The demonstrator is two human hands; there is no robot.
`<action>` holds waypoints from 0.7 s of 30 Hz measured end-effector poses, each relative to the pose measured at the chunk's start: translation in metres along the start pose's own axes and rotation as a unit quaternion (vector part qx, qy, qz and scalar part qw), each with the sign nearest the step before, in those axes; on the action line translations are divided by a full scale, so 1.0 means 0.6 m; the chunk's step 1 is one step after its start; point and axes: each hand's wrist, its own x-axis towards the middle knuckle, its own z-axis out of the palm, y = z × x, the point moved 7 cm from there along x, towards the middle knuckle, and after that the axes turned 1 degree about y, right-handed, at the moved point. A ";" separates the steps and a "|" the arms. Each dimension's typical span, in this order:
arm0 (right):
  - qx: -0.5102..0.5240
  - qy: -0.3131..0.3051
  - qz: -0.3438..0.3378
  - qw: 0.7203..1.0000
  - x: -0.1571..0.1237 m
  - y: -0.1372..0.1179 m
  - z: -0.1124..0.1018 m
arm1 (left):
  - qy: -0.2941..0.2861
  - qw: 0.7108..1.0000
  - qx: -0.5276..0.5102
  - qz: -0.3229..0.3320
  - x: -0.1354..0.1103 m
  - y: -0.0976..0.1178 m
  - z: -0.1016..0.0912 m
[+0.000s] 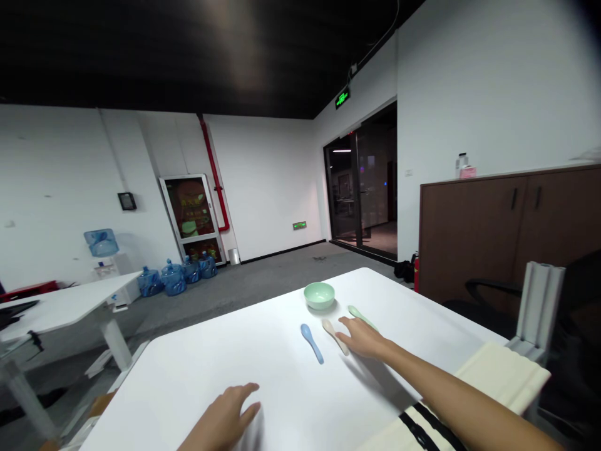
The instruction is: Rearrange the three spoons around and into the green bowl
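Note:
On the white table (211,351) a green bowl (319,297) stands upright near the far edge. Closer to me lie three spoons: a blue spoon (312,344) on the left, a beige spoon (334,335) in the middle and a green spoon (361,316) on the right. My right hand (364,338) hovers over the beige and green spoons with its fingers apart, covering part of the green one; I cannot tell whether it touches either. Held above the table at the front left, my left hand (230,413) has its thumb and fingers apart and holds nothing.
A cream cloth (504,376) with black straps lies at the table's right front, under my right forearm. An aluminium post (539,307) rises at the right edge. Beyond stand a brown cabinet (469,232), another white table (70,300) and several blue water jugs (173,277).

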 end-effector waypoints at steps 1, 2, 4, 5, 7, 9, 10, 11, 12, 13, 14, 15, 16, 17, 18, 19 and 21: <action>-0.009 0.004 0.002 1.000 0.003 -0.002 -0.001 | -0.001 1.000 0.001 -0.001 -0.001 0.001 0.000; -0.019 0.007 0.005 1.000 0.006 -0.004 -0.002 | -0.001 1.000 0.000 -0.002 -0.001 0.002 -0.001; -0.044 0.008 0.017 0.999 0.015 -0.006 -0.002 | 0.001 1.000 -0.002 -0.003 -0.003 0.004 -0.002; -0.058 0.004 0.025 0.998 0.020 -0.008 0.000 | 0.003 1.000 -0.004 -0.002 -0.003 0.005 -0.003; -0.085 -0.013 0.040 0.995 0.031 -0.010 0.006 | 0.007 1.000 -0.005 0.001 -0.003 0.004 -0.005; -0.108 -0.034 0.052 0.992 0.041 -0.013 0.017 | 0.007 1.000 -0.006 -0.002 -0.003 0.001 -0.005; -0.117 -0.043 0.058 0.991 0.046 -0.014 0.023 | 0.006 1.000 -0.007 -0.004 -0.003 -0.002 -0.005; -0.125 -0.049 0.065 0.989 0.051 -0.015 0.030 | 0.005 1.000 -0.008 -0.005 -0.003 -0.005 -0.005; -0.133 -0.055 0.071 0.987 0.056 -0.015 0.037 | 0.005 1.000 -0.008 -0.006 -0.004 -0.007 -0.004; -0.139 -0.060 0.078 0.985 0.060 -0.015 0.045 | 0.005 1.000 -0.008 -0.006 -0.004 -0.009 -0.004; -0.144 -0.065 0.083 0.984 0.063 -0.015 0.053 | 0.006 1.000 -0.007 -0.005 -0.004 -0.010 -0.004; -0.146 -0.070 0.086 0.983 0.066 -0.015 0.060 | 0.007 1.000 -0.006 -0.005 -0.004 -0.011 -0.004; -0.147 -0.075 0.088 0.982 0.068 -0.014 0.067 | 0.007 1.000 -0.004 -0.006 -0.004 -0.012 -0.004; -0.148 -0.079 0.090 0.982 0.069 -0.014 0.073 | 0.007 1.000 -0.003 -0.007 -0.004 -0.012 -0.004; -0.150 -0.081 0.092 0.981 0.070 -0.013 0.078 | 0.007 1.000 -0.001 -0.008 -0.004 -0.011 -0.004; -0.151 -0.082 0.094 0.981 0.070 -0.013 0.082 | 0.006 1.000 0.001 -0.009 -0.004 -0.011 -0.004; -0.151 -0.076 0.099 0.981 0.070 -0.011 0.085 | 0.003 1.000 0.003 -0.010 -0.004 -0.008 -0.004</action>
